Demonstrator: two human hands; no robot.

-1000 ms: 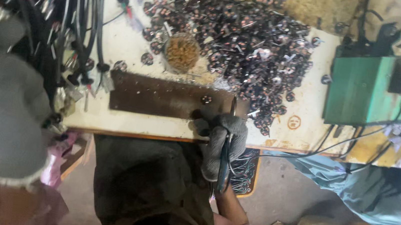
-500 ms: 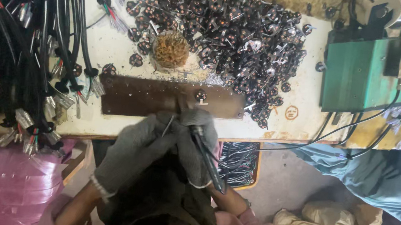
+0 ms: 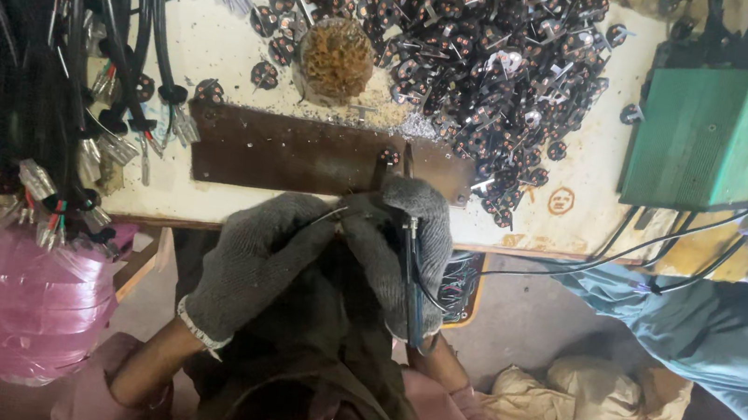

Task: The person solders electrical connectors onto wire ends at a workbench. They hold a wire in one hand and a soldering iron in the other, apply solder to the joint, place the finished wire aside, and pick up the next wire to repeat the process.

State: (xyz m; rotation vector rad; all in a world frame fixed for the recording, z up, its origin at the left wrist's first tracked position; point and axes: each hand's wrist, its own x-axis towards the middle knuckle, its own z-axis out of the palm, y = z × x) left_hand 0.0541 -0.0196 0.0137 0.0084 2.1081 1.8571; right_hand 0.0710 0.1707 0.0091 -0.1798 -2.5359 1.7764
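While both gloved hands meet at the near edge of the surface, the left hand pinches a thin wire between its knitted grey fingertips, grip closed on that strand. Right hand is wrapped shut around a slim soldering iron, its dark tip reaching onto the rusty brown metal plate. A small round black connector piece sits on that plate, just beside the tip.

That wire looks light and floppy, springy at best; I'd judge it best held close to its free end, since it would wander otherwise. The iron looks stiff and pencil-like, held low on the handle, cord trailing back toward the body.

Far side: a big heap of small black discs with glinting metal tabs, and a coppery scouring-wool ball. Left, bundled black cables with crimped terminals hang over pink plastic wrap. Right, a green metal box.
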